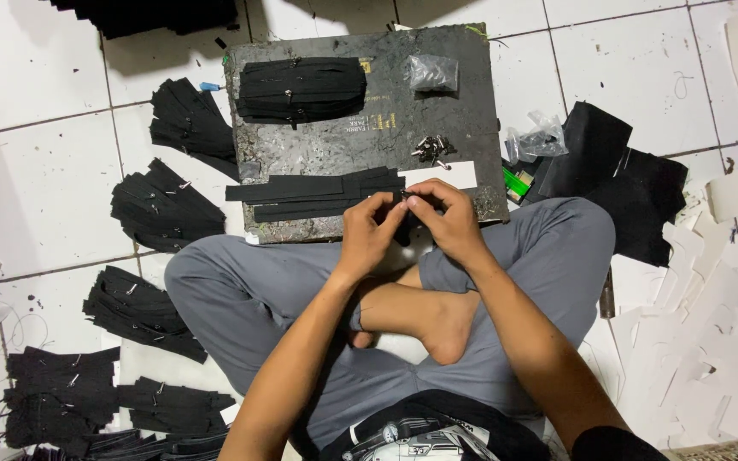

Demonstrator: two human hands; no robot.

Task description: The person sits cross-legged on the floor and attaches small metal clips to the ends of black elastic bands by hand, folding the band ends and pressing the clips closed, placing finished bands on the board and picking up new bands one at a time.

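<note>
Light: bright, even, from overhead.
Shadows: soft, short, beside the black stacks (166,207).
Glare: mild sheen on the white floor (44,162).
Focus: sharp centre, slightly soft edges.
Distortion: slight wide-angle bend.

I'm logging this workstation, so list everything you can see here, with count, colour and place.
Work board: one, dark grey, on the floor ahead of the crossed legs.
Zipper strips: a small loose pile, black, near edge of the board.
Zipper bundle: one, black, far left of the board.
Metal sliders: small heap, silver, right side of the board.
Clear bag: one, far right of the board.
Finished zipper piles: about six, black, on the floor at left.
Black fabric: one heap, at right.
White cut-outs: many, far right.
Lighter: one, green, beside the board.
Left hand, right hand: pinching a black zipper piece together.
</note>
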